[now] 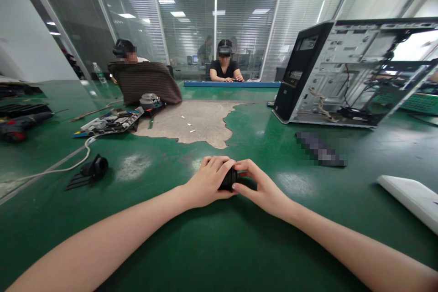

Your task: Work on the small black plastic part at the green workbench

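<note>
Near the middle of the green table, both hands are on a small black ribbed object (pixel 230 180), mostly hidden by the fingers; its exact kind I cannot make out. My left hand (pixel 208 181) wraps over it from the left, palm down, fingers curled around its far side. My right hand (pixel 265 188) pinches its right end between thumb and fingertips. Off to the left, apart from both hands, lies a black plastic part (pixel 97 167) with a round ring and thin prongs. A dark elongated item (pixel 320 149), blurred out, rests beyond my right hand.
An open computer case (pixel 308 73) stands at the right behind a white slab-like object (pixel 410 196). On the left are a circuit board (pixel 112 121), a pale cable (pixel 77 163) and a brown-covered box (pixel 143 82). Two people sit across the table (pixel 191 246).
</note>
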Motion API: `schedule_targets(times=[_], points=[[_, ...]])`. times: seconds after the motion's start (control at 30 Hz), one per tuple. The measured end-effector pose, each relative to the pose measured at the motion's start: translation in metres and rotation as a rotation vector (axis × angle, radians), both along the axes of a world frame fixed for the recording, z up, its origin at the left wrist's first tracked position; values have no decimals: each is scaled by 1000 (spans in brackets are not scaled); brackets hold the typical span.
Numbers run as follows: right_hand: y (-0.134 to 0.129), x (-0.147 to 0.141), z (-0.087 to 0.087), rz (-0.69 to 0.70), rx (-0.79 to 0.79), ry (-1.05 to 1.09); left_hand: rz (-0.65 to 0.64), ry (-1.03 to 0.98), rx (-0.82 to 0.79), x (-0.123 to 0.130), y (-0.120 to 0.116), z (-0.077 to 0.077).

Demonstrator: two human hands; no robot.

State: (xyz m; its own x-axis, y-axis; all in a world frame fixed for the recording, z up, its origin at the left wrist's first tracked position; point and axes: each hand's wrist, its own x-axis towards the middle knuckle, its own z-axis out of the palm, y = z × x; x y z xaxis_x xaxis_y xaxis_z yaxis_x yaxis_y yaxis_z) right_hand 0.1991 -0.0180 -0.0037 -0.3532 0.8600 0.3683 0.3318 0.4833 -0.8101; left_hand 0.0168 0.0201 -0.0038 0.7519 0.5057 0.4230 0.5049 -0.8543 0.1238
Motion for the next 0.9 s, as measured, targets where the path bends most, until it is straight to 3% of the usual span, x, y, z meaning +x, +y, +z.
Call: schedule_targets(times=[0.13,0.47,0.7,0.9], points=[[-2,-1,0,-32,44,-16,5,-7,-6,0,0,0],[1,-5,1,-23,-122,79,14,21,16,0,-1,0],[-2,-3,-1,0,20,22,4,14,18,0,-1,-1],[-1,-5,-1,12,-147,141,20,25,32,1,-2,-1]])
